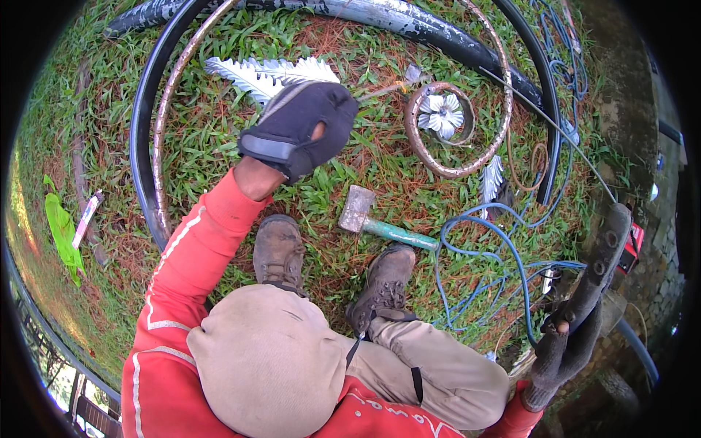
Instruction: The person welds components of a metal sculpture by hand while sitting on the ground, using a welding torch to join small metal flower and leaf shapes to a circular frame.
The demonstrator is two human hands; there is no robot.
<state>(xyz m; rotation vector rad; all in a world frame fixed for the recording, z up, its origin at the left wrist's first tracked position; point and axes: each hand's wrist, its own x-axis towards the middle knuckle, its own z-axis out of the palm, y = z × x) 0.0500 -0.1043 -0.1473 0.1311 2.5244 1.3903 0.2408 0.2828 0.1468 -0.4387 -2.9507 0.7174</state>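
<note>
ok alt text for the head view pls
Looking down at a crouching person on grass: the gloved left hand reaches toward a white metal leaf, the gloved right hand grips a dark tool. A hammer lies by the boots, amid metal rings and blue cable.

The left hand [301, 125] wears a black matt cloth glove. The hammer [383, 225] has a dull rough metal head and a glossy green handle.

hammer [380, 223] lies on grass [219, 168] before the boots [332, 266]; small ring [444, 130] behind it; hose [504, 255] to its right
</note>
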